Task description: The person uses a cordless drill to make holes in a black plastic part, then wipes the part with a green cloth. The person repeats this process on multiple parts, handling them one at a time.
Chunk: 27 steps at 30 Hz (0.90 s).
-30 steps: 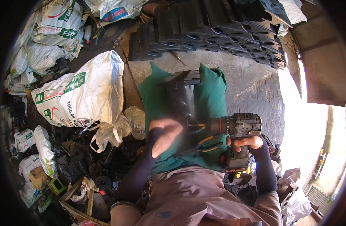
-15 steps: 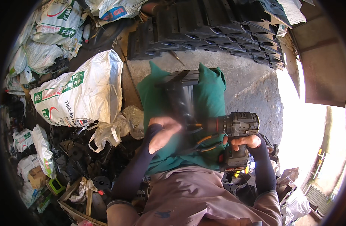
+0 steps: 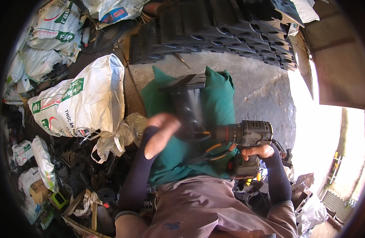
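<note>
My right hand (image 3: 257, 152) is wrapped round the grip of a dark grey cordless drill (image 3: 254, 133), whose red-ringed chuck points left. The drill's front end meets or nearly meets a shiny black plastic part (image 3: 190, 105) that rests upright on green cloth (image 3: 219, 101) over my lap. To the left of this part is my left hand (image 3: 162, 133), its fingers smeared by motion; whether they touch the part is unclear. Below the chuck lie orange-and-black handles (image 3: 215, 152), like those of pliers; their other end is blurred.
Stacked black plastic panels (image 3: 214, 35) stand on the concrete floor ahead. A large white woven sack (image 3: 79, 97) lies at the left, beside a clear plastic bag (image 3: 113, 142). Dark loose parts (image 3: 81, 166) and a wooden crate (image 3: 77, 222) are at the lower left.
My left hand has shifted left and slightly forward, away from the black part. The right hand and drill stay at nearly the same place. The whole view has turned slightly.
</note>
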Tool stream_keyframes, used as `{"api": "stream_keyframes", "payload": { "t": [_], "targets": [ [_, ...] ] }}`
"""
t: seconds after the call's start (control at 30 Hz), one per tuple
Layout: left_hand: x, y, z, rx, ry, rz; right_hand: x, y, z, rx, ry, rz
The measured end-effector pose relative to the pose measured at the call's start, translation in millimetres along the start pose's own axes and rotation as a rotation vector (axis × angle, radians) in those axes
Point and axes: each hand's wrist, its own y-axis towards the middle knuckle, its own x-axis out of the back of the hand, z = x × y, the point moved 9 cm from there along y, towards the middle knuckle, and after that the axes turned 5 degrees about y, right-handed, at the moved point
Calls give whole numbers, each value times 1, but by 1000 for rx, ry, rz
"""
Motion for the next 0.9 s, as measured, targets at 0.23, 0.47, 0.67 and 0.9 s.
{"api": "stream_keyframes", "payload": {
  "t": [0.23, 0.47, 0.67, 0.9],
  "targets": [
    [-7, 6, -33, -400, 34, -502, 9, -3, -15, -58, -61, 21],
    [-10, 8, -22, -305, 131, -474, 35, -2, -53, 73, -174, 82],
    [-14, 10, -21, -308, 99, -488, 15, 0, -28, -70, -46, 77],
    [1, 25, -1, -134, -297, -336, -6, -9, 10, 112, -3, 105]
  ]
}}
